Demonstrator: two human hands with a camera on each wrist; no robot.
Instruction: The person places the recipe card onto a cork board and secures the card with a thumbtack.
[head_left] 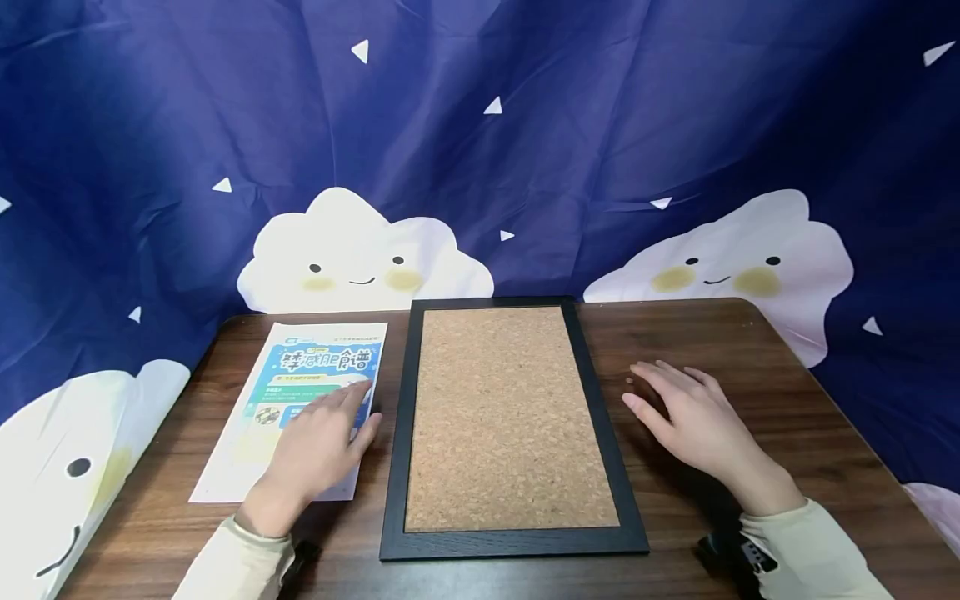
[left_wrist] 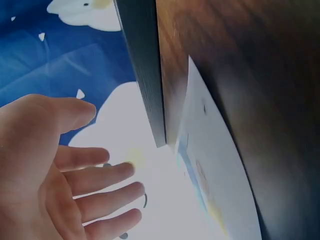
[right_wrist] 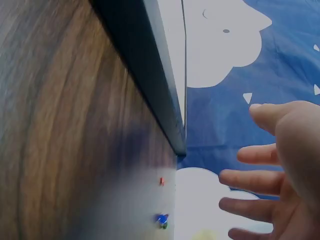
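Note:
A cork board (head_left: 512,421) in a black frame lies flat in the middle of the table. To its left is a printed paper sheet (head_left: 258,421) with a blue heading and coloured blocks. My left hand (head_left: 317,446) is held over this sheet, fingers extended; the left wrist view shows a gap beneath it and nothing in the palm. Right of the board, my right hand (head_left: 693,423) hovers above the table with spread fingers, also holding nothing. In the right wrist view, a tiny red piece (right_wrist: 162,181) and a blue piece (right_wrist: 162,218) lie on the tabletop, too small to identify.
The brown wood-grain table (head_left: 697,333) has rounded back corners. Behind it hangs a dark blue cloth (head_left: 480,150) printed with white clouds and small triangles. A dark wrist device (head_left: 738,557) sits at the right sleeve.

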